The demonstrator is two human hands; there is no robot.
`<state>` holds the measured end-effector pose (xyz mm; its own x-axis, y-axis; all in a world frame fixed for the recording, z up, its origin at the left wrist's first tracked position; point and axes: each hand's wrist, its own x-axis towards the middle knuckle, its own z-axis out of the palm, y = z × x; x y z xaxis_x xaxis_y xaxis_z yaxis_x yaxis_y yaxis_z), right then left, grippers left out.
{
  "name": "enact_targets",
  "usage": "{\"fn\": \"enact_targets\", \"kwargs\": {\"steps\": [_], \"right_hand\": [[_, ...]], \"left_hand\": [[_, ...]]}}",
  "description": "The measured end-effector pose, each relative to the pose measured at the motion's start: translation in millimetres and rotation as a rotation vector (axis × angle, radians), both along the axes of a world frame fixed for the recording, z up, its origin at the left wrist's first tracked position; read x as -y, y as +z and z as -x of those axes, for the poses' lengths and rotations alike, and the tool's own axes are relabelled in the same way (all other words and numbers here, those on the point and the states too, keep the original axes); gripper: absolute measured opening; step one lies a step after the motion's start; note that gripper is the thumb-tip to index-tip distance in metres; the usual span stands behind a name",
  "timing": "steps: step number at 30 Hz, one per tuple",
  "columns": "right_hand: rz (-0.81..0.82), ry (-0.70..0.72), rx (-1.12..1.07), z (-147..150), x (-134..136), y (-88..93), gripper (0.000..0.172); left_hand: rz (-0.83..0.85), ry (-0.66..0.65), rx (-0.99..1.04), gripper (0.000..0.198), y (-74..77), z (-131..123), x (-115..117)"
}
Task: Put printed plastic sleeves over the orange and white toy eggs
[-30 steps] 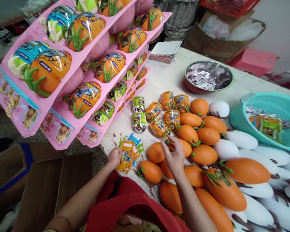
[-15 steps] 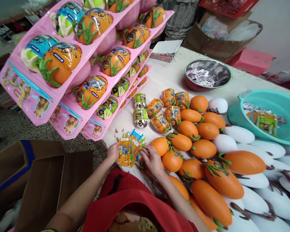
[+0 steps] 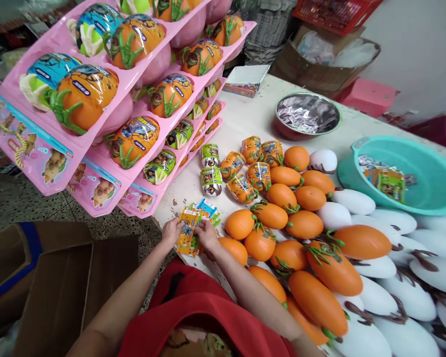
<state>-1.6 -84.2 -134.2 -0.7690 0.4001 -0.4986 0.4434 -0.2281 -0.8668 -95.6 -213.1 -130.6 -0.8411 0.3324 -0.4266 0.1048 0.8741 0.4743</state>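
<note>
Near the table's front left corner lies a loose pile of small printed packets (image 3: 207,207), orange, green and blue. My left hand (image 3: 172,232) pinches the left edge of an orange packet (image 3: 187,233) there. From the right, my right hand (image 3: 207,235) has its fingers closed on that packet's other side; its fingertips are partly hidden. Just right of my right hand sit smooth orange eggs (image 3: 240,223) with green claws. Beyond the pile stand several wrapped eggs with orange sleeves (image 3: 241,188) and two with green sleeves (image 3: 211,181).
Stacked pink trays (image 3: 74,148) of wrapped eggs overhang the table's left side. White eggs (image 3: 353,201) cover the right side. A metal bowl (image 3: 307,130) of small sachets and a teal basin (image 3: 434,173) with packets stand farther back. An open cardboard box (image 3: 59,277) is at lower left.
My right hand has moved left, from the pile's right edge onto the orange packet, closer to my left hand. The view has shifted slightly to the right.
</note>
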Motion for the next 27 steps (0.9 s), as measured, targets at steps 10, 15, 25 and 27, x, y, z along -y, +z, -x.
{"fn": "enact_targets", "kwargs": {"steps": [10, 15, 25, 27], "right_hand": [[0.083, -0.058, -0.057, -3, -28, 22.8, 0.042], [-0.056, -0.123, -0.053, -14, -66, 34.8, 0.033], [-0.324, -0.039, -0.075, -64, -90, 51.6, 0.023], [-0.454, 0.032, -0.132, -77, -109, 59.1, 0.023]], "left_hand": [[-0.598, 0.044, 0.348, 0.031, 46.3, 7, -19], [-0.668, 0.198, 0.358, 0.033, 52.9, 8, -41], [-1.015, 0.260, 0.901, 0.034, 95.5, -15, -77], [-1.050, 0.352, 0.896, 0.033, 96.0, -10, -75]]}}
